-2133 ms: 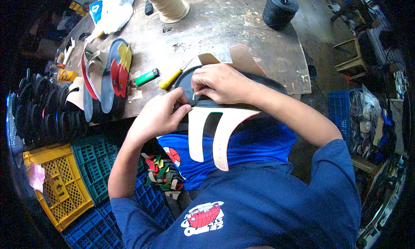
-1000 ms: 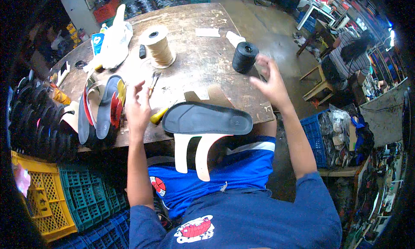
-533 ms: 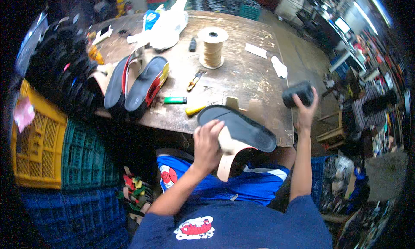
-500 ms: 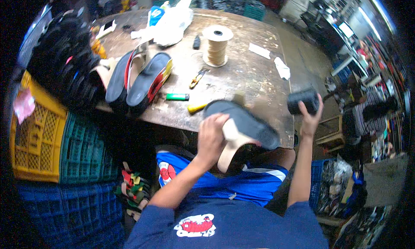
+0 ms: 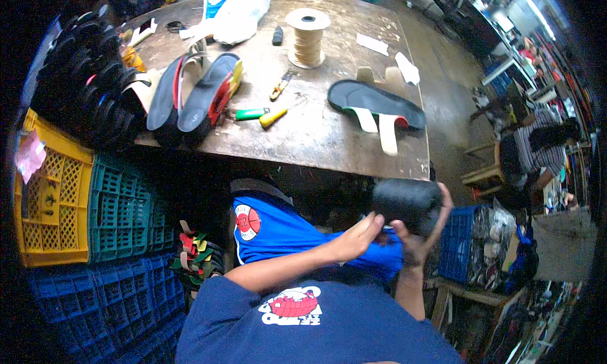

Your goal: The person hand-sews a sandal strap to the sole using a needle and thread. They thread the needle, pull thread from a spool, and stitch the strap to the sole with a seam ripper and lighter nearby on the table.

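Black spool [image 5: 408, 203] is out around four o'clock, right hand [image 5: 417, 247] wrapped round it. Left hand [image 5: 358, 241] is at its eight o'clock side, can't tell if it's pinching anything. I'd steady the spool right-handed and leave finer finger work to the left.

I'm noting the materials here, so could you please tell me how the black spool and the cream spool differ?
Colour: the black spool is dark throughout, while the cream spool is pale.
Place: the black spool is in the right grip, off the table; the cream spool stands upright on it.
Ends: the cream spool has wide flanges; the black spool shows none.
Both are roughly cylindrical.
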A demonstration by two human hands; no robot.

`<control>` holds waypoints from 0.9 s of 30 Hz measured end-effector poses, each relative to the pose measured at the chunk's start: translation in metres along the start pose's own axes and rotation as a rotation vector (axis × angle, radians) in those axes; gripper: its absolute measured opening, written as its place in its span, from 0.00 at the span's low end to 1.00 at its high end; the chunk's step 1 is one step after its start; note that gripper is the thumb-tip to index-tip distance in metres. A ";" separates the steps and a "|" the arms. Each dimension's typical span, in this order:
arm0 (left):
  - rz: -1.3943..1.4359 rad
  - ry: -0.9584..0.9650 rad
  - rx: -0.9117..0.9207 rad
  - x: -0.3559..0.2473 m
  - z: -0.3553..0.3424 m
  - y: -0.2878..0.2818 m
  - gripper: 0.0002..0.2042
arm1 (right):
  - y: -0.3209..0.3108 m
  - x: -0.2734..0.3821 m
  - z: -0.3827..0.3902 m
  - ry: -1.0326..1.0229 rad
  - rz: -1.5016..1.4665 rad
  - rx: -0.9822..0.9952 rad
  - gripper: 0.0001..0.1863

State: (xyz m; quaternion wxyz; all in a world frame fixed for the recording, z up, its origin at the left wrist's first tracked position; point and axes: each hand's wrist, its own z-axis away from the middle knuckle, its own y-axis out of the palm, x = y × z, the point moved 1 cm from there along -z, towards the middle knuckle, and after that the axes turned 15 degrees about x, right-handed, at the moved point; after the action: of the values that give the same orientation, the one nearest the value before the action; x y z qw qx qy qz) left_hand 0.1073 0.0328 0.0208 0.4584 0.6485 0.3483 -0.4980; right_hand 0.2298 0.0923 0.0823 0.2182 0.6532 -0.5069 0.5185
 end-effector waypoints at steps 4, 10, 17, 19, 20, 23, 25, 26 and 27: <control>0.053 -0.080 -0.237 0.011 0.057 0.001 0.09 | 0.039 -0.009 0.018 0.131 -0.280 0.070 0.58; 0.258 -0.147 -0.081 0.002 0.075 -0.015 0.14 | 0.055 -0.020 0.016 0.223 -0.562 -0.036 0.53; -0.174 -0.157 -0.230 -0.001 0.041 -0.019 0.22 | 0.058 -0.025 0.020 0.417 -1.048 -0.110 0.37; -0.158 -0.226 -0.161 -0.002 0.037 -0.023 0.16 | 0.054 -0.026 0.018 0.322 -1.049 -0.180 0.35; -0.195 -0.196 -0.115 -0.004 0.037 -0.024 0.11 | 0.052 -0.027 0.016 0.306 -1.079 -0.197 0.36; -0.236 -0.123 0.014 -0.008 0.041 -0.028 0.12 | 0.045 -0.029 0.012 0.301 -1.193 -0.194 0.39; -0.150 0.014 0.084 -0.011 0.051 -0.034 0.14 | 0.043 -0.032 0.008 0.255 -1.380 -0.138 0.41; -0.027 0.041 0.072 -0.013 0.060 -0.040 0.17 | 0.041 -0.034 0.006 0.234 -1.552 -0.174 0.42; 0.101 0.085 0.060 -0.018 0.071 -0.046 0.19 | 0.038 -0.037 0.003 0.214 -1.558 -0.194 0.42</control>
State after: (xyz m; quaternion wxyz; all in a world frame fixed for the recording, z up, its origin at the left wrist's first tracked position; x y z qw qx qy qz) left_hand 0.0375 -0.0184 0.0204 0.4481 0.6993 0.3194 -0.4563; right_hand 0.1992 0.0908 0.0382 0.6218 0.7446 0.0774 0.2301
